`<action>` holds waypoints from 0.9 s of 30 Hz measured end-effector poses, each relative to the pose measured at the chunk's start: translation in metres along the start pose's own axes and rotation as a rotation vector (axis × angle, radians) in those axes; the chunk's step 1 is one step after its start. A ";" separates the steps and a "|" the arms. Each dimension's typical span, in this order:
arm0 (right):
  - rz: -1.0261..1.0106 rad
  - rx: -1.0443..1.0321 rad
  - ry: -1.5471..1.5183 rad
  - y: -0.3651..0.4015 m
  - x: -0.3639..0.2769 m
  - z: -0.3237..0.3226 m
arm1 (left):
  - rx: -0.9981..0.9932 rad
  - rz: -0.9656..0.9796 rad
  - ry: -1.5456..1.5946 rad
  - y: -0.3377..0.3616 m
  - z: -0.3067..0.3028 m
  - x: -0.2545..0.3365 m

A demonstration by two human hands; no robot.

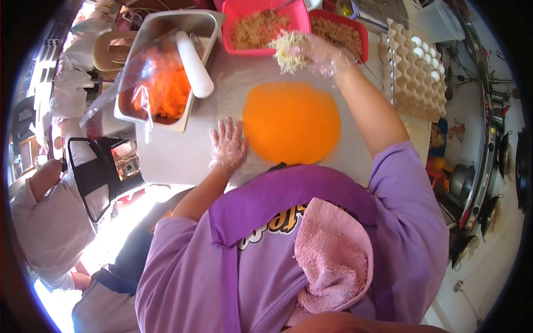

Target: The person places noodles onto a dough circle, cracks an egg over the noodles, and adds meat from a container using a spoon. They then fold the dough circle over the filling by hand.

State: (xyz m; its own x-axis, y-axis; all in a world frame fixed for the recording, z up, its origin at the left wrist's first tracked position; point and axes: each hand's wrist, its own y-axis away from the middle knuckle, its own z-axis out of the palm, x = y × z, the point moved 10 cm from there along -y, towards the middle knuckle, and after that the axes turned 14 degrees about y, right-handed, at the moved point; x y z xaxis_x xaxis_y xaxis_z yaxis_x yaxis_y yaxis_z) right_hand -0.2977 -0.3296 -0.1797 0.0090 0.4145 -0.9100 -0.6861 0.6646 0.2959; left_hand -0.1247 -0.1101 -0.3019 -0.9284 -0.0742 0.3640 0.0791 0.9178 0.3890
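My right hand [327, 56], in a clear plastic glove, is bunched around a clump of pale shredded filling [291, 51], strands of it spilling past my fingertips. I hold it in front of the pink tub [266, 26] of brownish filling, above and beyond the far edge of a flat orange round of dough [291, 123]. The round lies on the pale tabletop [172, 158] between my two hands, right in front of my body. My left hand [228, 145], also gloved, is on the round's left side, fingers spread wide and pointing away from me; I cannot tell whether its edge touches the dough. Farther left, a white rolling pin [192, 65] leans across a metal tray [129, 110] of bright orange dough [166, 91]. On my far right are stacked egg cartons [408, 72] with white eggs [426, 55].
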 end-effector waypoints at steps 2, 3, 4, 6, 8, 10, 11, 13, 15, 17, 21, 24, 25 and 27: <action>0.078 0.076 -0.033 0.033 0.043 0.016 | 0.028 -0.003 0.005 -0.001 -0.002 0.000; 0.108 0.105 0.017 0.049 0.063 0.024 | 0.042 0.010 0.000 0.000 -0.004 0.001; 0.112 0.131 0.048 0.058 0.089 0.027 | 0.060 0.024 -0.006 -0.001 -0.004 0.001; 0.122 0.153 0.081 0.072 0.133 0.036 | 0.077 0.027 0.001 0.000 -0.003 0.000; 0.230 0.286 0.582 0.085 0.157 0.029 | 0.070 0.025 0.000 0.001 -0.007 0.002; 0.199 0.285 0.823 0.091 0.153 0.041 | 0.071 0.030 0.000 0.002 -0.009 0.004; 0.158 0.286 1.061 0.092 0.145 0.047 | 0.074 0.038 -0.007 0.003 -0.010 0.005; 0.178 0.229 1.049 0.095 0.134 0.057 | 0.081 0.042 0.007 0.004 -0.013 0.005; 0.200 0.179 1.035 0.100 0.132 0.057 | 0.087 0.051 0.017 0.005 -0.015 0.006; 0.021 0.175 1.114 0.107 0.120 0.051 | 0.077 0.045 0.021 0.004 -0.015 0.007; -0.112 0.183 1.228 0.119 0.113 0.040 | 0.096 0.059 0.015 0.004 -0.013 0.005; -0.150 0.390 1.224 0.147 0.093 0.048 | 0.086 0.057 -0.016 0.004 -0.010 0.005; -0.058 0.292 1.296 0.148 0.100 0.059 | 0.093 0.057 -0.017 0.002 -0.010 0.004; 0.007 0.156 1.306 0.158 0.129 0.071 | 0.094 0.062 -0.015 0.003 -0.009 0.004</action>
State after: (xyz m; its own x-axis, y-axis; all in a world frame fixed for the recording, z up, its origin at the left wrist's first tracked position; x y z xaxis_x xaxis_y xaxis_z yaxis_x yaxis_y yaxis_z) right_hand -0.3535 -0.1268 -0.2296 -0.7602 -0.4261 -0.4905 -0.5916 0.7660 0.2515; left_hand -0.1252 -0.1115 -0.2915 -0.9281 -0.0113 0.3721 0.1026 0.9530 0.2851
